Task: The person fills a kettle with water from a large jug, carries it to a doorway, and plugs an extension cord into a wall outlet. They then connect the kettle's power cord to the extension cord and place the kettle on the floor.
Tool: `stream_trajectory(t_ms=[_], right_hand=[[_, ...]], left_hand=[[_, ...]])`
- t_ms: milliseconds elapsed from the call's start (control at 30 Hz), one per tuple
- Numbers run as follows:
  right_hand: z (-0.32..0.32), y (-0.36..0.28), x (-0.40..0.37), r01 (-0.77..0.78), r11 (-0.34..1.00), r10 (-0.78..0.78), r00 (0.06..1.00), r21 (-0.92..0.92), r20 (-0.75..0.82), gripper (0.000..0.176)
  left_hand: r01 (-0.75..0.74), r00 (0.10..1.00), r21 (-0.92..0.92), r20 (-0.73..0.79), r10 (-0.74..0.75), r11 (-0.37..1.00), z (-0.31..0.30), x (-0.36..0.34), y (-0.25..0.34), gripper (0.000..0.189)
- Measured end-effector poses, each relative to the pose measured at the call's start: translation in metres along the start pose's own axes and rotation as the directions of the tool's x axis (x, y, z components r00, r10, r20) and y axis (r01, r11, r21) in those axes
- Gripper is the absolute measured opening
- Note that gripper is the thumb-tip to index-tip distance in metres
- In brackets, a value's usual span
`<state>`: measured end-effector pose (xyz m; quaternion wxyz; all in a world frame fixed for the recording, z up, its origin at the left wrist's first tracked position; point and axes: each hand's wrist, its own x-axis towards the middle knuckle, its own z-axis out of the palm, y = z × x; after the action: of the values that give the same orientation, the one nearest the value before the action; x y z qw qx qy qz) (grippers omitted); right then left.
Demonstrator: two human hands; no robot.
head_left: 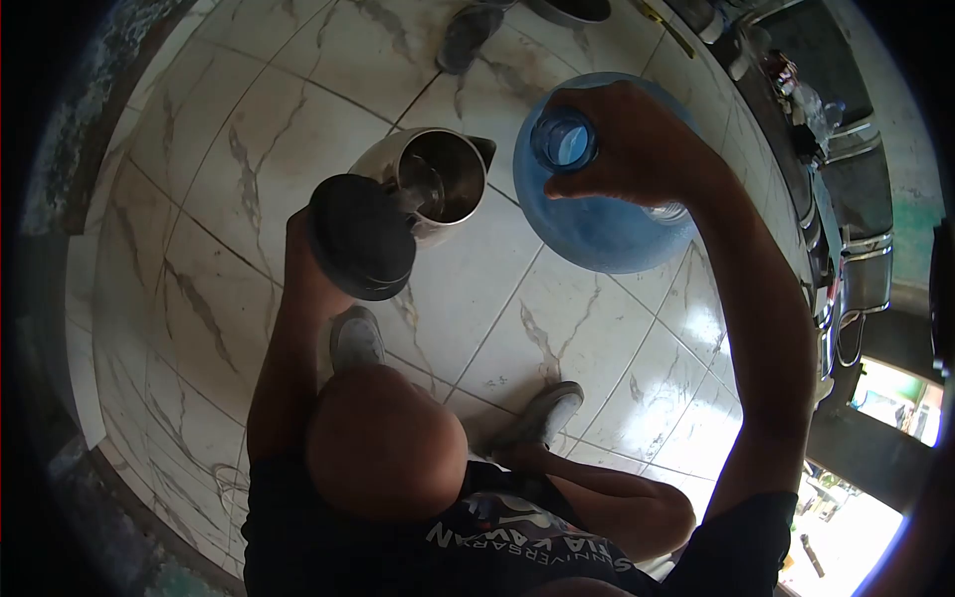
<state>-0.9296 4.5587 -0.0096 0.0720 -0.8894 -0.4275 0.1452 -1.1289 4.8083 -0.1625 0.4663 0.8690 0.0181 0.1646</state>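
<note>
A metal electric kettle (448,179) with its black lid (363,239) flipped up is left of centre, its mouth facing me. My left hand (301,254) is closed at the handle side, its fingers mostly hidden behind the lid. The kettle's steel inside shows, and its spout points to the right. To the right stands a big blue water jug (587,234) with an uncapped neck (565,140). My right hand (637,139) is wrapped around that neck, thumb and fingers on opposite sides of it. A gap of floor separates the kettle from the jug.
Marbled floor tiles (497,328) spread all around. My shoes (542,413) are below the jug and kettle. A dark slipper (468,38) and a round pan (569,8) lie at the top. Metal chairs (860,199) line the right side, with assorted items on them.
</note>
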Motion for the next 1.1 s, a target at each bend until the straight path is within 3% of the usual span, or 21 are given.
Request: stream_trajectory(t_ms=[67,133,200,233,267,333,433,500,633,800,933,1100], right_hand=[[0.010,-0.011,0.008,0.030,0.999,-0.029,0.999,-0.035,0.015,0.053],[0.018,-0.025,0.019,0.064,0.996,-0.063,0.998,-0.068,0.029,0.052],[0.018,-0.039,0.029,-0.010,0.989,0.035,0.985,-0.148,0.169,0.071],[0.022,-0.044,0.034,-0.002,0.989,0.029,0.984,-0.151,0.176,0.071],[0.026,-0.049,0.039,-0.017,0.984,0.055,0.976,-0.179,0.210,0.069],[0.033,-0.059,0.048,-0.026,0.978,0.077,0.967,-0.206,0.245,0.067],[0.042,-0.070,0.060,-0.042,0.972,0.113,0.947,-0.230,0.301,0.061],[0.053,-0.073,0.067,-0.013,0.971,0.065,0.976,-0.239,0.210,0.044],[0.065,-0.086,0.081,0.001,0.962,0.067,0.969,-0.274,0.239,0.042],[0.088,-0.098,0.104,-0.023,0.955,0.120,0.941,-0.296,0.315,0.035],[0.105,-0.101,0.123,0.001,0.963,0.095,0.935,-0.271,0.342,0.033],[0.116,-0.120,0.145,-0.022,0.940,0.182,0.875,-0.340,0.448,0.030]], left_hand=[[-0.103,0.994,0.113,-0.014,0.105,0.988,-0.001,-0.002,0.005,0.041],[-0.045,0.998,0.103,-0.030,0.048,0.994,-0.001,-0.011,-0.003,0.040],[-0.034,0.998,0.096,-0.052,0.039,0.995,0.000,-0.018,-0.010,0.038],[-0.028,0.997,0.092,-0.063,0.034,0.995,0.001,-0.021,-0.013,0.037],[0.133,0.985,-0.134,-0.092,-0.146,0.982,0.006,-0.025,-0.019,0.037],[0.279,0.942,-0.354,-0.081,-0.326,0.893,0.008,-0.032,-0.029,0.037],[0.228,0.937,-0.340,-0.179,-0.300,0.912,0.004,-0.033,-0.033,0.037],[0.170,0.960,-0.205,-0.185,-0.209,0.964,-0.003,-0.034,-0.033,0.037],[0.126,0.962,-0.106,-0.232,-0.147,0.986,-0.009,-0.032,-0.029,0.036],[0.020,0.946,0.247,-0.317,0.061,0.969,-0.015,-0.034,-0.041,0.030],[0.028,0.935,0.333,-0.342,0.093,0.943,-0.016,-0.037,-0.054,0.033],[0.080,0.947,0.469,-0.312,0.080,0.879,-0.012,-0.041,-0.073,0.025]])
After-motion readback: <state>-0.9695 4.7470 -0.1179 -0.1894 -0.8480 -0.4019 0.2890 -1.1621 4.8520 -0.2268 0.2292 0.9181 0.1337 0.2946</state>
